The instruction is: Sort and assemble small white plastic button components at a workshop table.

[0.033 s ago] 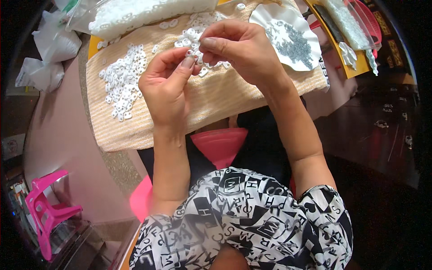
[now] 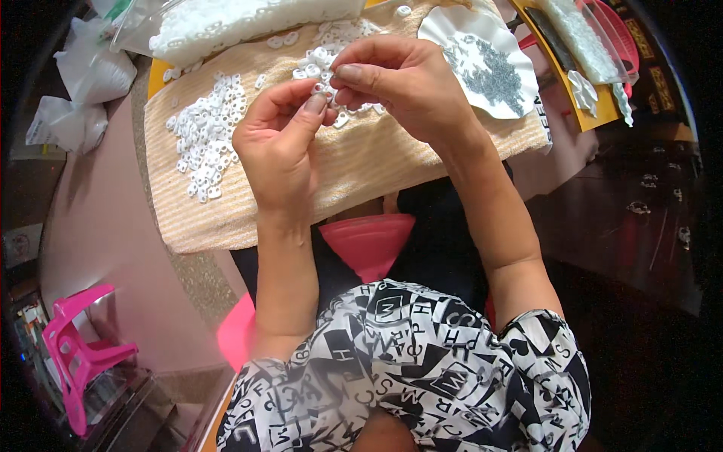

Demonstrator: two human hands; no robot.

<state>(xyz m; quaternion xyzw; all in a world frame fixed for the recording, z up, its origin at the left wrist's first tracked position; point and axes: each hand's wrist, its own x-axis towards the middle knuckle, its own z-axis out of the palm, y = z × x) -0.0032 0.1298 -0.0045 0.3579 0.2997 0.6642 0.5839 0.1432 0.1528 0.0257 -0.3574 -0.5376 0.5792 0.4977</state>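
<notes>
My left hand [image 2: 282,139] pinches a small white plastic piece with a hole [image 2: 319,88] between thumb and fingertips. Close beside it, the thumb and forefinger of my right hand [image 2: 407,83] are pressed together; whatever they hold is too small to make out. Under and behind the fingertips lies a pile of similar white pieces [image 2: 320,59] on a striped cream towel [image 2: 361,162]. To the left spreads another pile of white pieces [image 2: 215,128]. Right of my right hand, small grey metal parts [image 2: 493,83] lie in a white, wavy-edged dish [image 2: 444,30].
A clear bin [image 2: 252,26] full of white pieces stands at the back. At the far right is another clear container [image 2: 591,45] beside a pink basket [image 2: 621,34]. White plastic bags [image 2: 94,71] are at the left. A pink plastic stool [image 2: 83,354] is at the lower left.
My right fingertips have shifted very slightly to the left. Otherwise both hands and the things around them look the same.
</notes>
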